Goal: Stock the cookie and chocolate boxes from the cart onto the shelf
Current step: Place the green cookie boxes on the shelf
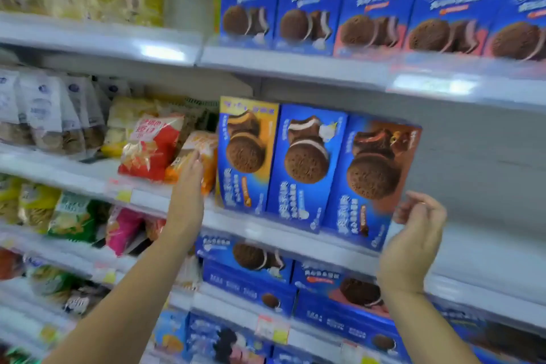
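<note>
Three boxes [307, 162], seemingly against right hand [413, 233]

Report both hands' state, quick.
Left hand: open, straight fingers against the orange snack packet.
Right hand: pinching the lower right corner of the brown cookie box.

Lower frame: the left forearm [118, 289] and right forearm [419, 319] were bare, unsleeved; the left hand [189, 177] and right hand [413, 236] were ungloved.

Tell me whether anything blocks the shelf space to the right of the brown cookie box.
Nothing visible does. The shelf right of the brown box is bare there; only the right hand is near, holding that box's lower right corner.
</note>
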The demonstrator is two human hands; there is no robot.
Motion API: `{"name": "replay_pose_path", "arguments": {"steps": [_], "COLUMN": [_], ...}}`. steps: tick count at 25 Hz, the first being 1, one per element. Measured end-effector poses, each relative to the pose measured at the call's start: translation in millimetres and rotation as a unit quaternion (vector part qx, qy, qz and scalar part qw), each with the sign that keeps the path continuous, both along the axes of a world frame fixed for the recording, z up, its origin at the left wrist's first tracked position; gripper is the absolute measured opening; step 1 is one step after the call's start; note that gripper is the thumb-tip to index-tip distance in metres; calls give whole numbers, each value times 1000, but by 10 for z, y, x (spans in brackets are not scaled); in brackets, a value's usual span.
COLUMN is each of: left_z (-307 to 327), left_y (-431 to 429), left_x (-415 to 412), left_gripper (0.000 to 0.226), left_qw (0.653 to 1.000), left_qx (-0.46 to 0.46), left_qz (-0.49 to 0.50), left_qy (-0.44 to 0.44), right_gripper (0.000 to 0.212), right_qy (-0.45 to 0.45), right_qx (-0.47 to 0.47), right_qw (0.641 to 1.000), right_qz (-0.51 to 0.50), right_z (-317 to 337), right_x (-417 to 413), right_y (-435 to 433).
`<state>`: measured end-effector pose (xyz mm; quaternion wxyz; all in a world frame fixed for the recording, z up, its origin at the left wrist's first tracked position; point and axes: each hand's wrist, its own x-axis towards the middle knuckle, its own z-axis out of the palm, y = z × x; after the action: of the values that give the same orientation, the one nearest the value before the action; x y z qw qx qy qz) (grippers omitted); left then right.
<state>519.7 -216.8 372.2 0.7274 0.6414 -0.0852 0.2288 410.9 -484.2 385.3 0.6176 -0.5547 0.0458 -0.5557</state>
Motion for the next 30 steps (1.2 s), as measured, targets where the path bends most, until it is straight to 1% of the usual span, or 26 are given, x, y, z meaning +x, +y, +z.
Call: {"name": "replay_pose_path", "arguments": {"steps": [1,2,3,5,7,8,10,11,13,15,16,18,20,21,23,26,28,30], "left_z": [-120,-285,-454,-852,-1287,-1531,-2012,-2247,-2730,-3208,-3438,-3869,-4265,-4433,-4743,-5077,-5199,-5284], "left_y": [103,223,347,701,1111,1326,1730,1893,2116,2232,2246,2228,2212,2202,2151,1992,1900,1865], "left_x": [-97,-207,-372,-657,-918,-1051,-1330,-1467,-1758,-2014,-2123,-2310,-2434,-2479,-2554,-2622,-2634,-2626], "left_gripper": [50,40,35,32,34,34,31,31,35,28,24,25,28,30,32,31,33,35], "left_qw": [1000,999,998,994,984,976,956,945,923,900,888,862,836,824,801,775,769,766], "left_qx": [-21,-40,-57,-75,-92,-97,-105,-103,-81,-90,-97,-122,-151,-161,-182,-217,-226,-231], "left_qz": [9,15,28,61,105,128,168,186,200,203,206,210,209,210,218,214,208,214], "left_qy": [-6,-1,16,56,111,146,215,250,317,374,399,444,485,501,527,554,561,560], "right_gripper": [19,18,18,18,14,12,8,13,16,27,34,45,53,55,60,62,68,79], "right_qy": [-14,-8,15,90,202,260,353,387,467,537,561,590,603,603,589,563,547,522], "right_qx": [-40,-75,-109,-171,-221,-251,-314,-350,-406,-445,-460,-500,-531,-544,-580,-631,-659,-696], "right_qw": [998,993,983,952,901,865,782,739,633,528,489,412,353,338,324,335,351,355], "right_qz": [38,91,143,237,315,348,406,426,466,484,484,482,480,476,461,416,379,342], "right_z": [-142,-318,-539,-1040,-1608,-1895,-2445,-2690,-3151,-3655,-3905,-4366,-4818,-5044,-5481,-6016,-6233,-6381], "right_x": [-50,-73,-70,-13,27,31,33,28,-7,-23,-26,-38,-13,24,98,180,176,141], "right_y": [213,429,644,1105,1527,1726,2101,2265,2548,2784,2872,3030,3211,3296,3446,3609,3675,3724]}}
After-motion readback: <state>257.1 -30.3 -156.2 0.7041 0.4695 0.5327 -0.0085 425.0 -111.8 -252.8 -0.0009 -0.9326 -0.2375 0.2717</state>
